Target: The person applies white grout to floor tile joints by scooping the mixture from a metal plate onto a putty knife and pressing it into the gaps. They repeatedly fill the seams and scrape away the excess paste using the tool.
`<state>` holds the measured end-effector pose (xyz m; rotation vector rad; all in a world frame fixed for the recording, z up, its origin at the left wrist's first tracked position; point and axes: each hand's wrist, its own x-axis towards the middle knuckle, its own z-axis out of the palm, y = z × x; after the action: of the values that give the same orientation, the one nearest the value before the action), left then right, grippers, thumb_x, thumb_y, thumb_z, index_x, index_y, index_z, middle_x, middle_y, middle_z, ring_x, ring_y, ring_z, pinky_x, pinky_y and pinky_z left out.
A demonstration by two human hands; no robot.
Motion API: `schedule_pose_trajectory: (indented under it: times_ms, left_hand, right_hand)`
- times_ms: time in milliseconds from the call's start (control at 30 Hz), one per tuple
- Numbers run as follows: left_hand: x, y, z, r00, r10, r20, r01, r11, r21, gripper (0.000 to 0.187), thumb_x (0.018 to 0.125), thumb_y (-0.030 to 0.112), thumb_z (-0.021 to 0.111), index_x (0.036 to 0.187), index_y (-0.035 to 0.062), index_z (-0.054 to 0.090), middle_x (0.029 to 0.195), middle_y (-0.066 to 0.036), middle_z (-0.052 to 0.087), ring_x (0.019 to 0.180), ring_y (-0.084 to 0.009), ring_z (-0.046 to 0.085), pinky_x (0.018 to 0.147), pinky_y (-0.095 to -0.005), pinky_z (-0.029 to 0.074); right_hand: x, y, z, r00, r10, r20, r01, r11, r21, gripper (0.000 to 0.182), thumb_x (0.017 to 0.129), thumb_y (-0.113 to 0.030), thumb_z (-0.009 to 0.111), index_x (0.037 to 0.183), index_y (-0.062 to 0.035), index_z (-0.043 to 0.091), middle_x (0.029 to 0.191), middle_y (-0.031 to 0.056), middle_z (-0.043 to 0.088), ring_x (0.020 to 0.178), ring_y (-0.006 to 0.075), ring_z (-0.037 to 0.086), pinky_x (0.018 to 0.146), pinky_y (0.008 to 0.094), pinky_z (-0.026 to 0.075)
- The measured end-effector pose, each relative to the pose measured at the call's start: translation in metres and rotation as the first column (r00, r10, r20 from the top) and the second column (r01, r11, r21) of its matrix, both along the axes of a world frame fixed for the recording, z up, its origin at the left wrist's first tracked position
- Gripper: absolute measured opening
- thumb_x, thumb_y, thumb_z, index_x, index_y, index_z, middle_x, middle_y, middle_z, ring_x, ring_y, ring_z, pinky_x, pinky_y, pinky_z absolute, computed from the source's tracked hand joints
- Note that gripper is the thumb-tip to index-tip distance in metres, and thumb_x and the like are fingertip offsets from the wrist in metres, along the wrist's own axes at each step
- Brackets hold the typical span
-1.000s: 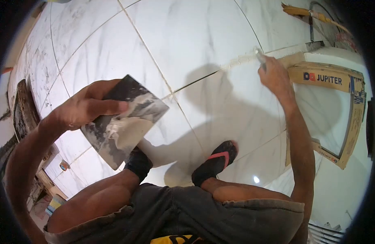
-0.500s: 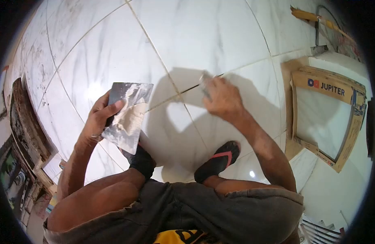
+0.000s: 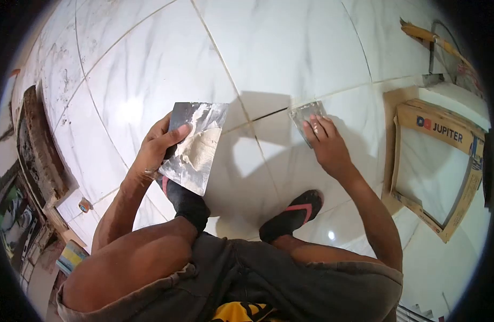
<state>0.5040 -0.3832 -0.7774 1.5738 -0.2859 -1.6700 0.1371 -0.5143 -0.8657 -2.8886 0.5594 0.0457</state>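
Note:
My left hand [image 3: 164, 142] grips a flat metal plate [image 3: 212, 115] by its left edge, thumb on top. A thick smear of pale grout paste [image 3: 200, 150] lies across the plate. On the right, my right hand [image 3: 330, 147] is closed on a small flat scraper [image 3: 307, 115], fingers pressed on its upper face. The scraper rests at a tile joint on the white marbled floor [image 3: 268, 59]. Just left of it, a stretch of the joint [image 3: 271, 115] shows dark, while the joint beyond looks light.
A cardboard frame marked JUPITER [image 3: 437, 129] lies at the right. Wooden boards [image 3: 43, 145] lean along the left side. A small orange roll [image 3: 85, 205] sits on the floor near my left knee. My sandalled feet [image 3: 295, 212] are below my hands.
My right hand and scraper have moved right along the joint, the scraper now showing flatter. The view has shifted, and the plate in my left hand appears farther right.

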Motion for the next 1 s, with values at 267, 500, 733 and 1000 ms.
schedule_pose_trajectory:
  times_ms: [267,500,733,1000]
  left_hand:
    - [0.002,0.006,-0.009,0.999,0.037,0.021,-0.037,0.999,0.008,0.047,0.090,0.021,0.059,0.128,-0.0046,0.048,0.108,-0.010,0.062,0.094,-0.0135,0.062,0.081,-0.0268,0.050]
    - [0.005,0.000,0.001,0.998,0.059,0.038,-0.058,0.998,-0.018,0.057,0.086,0.027,0.063,0.131,-0.0043,0.045,0.112,-0.010,0.060,0.096,-0.0146,0.061,0.082,-0.0267,0.050]
    - [0.007,0.012,0.000,0.995,0.090,0.047,-0.089,0.996,-0.011,0.054,0.088,0.024,0.061,0.130,-0.0057,0.046,0.113,-0.014,0.060,0.096,-0.0172,0.062,0.081,-0.0279,0.053]
    - [0.015,0.010,0.002,0.991,0.116,0.069,-0.113,0.993,-0.042,0.054,0.088,0.026,0.062,0.129,-0.0060,0.046,0.109,-0.012,0.061,0.091,-0.0148,0.063,0.078,-0.0266,0.053]
  right_hand:
    - [0.033,-0.037,0.006,0.775,-0.564,-0.284,0.572,0.818,-0.065,0.044,0.081,-0.021,0.055,0.118,0.0028,0.053,0.114,0.0177,0.056,0.105,0.0342,0.053,0.087,0.0435,0.049]
    - [0.107,0.032,0.022,0.955,-0.288,-0.068,0.293,0.883,0.366,0.039,0.076,-0.016,0.062,0.110,0.0034,0.059,0.114,0.0171,0.058,0.102,0.0340,0.056,0.081,0.0434,0.052]
    - [0.038,-0.016,0.051,0.932,-0.362,0.032,0.311,0.838,0.448,0.046,0.076,-0.003,0.059,0.121,0.0018,0.056,0.121,0.0203,0.056,0.112,0.0350,0.053,0.097,0.0415,0.045]
    - [0.043,0.030,0.000,0.999,0.031,0.020,-0.029,0.997,-0.075,0.037,0.085,-0.009,0.050,0.121,0.0016,0.054,0.116,0.0169,0.056,0.113,0.0308,0.050,0.098,0.0431,0.043]
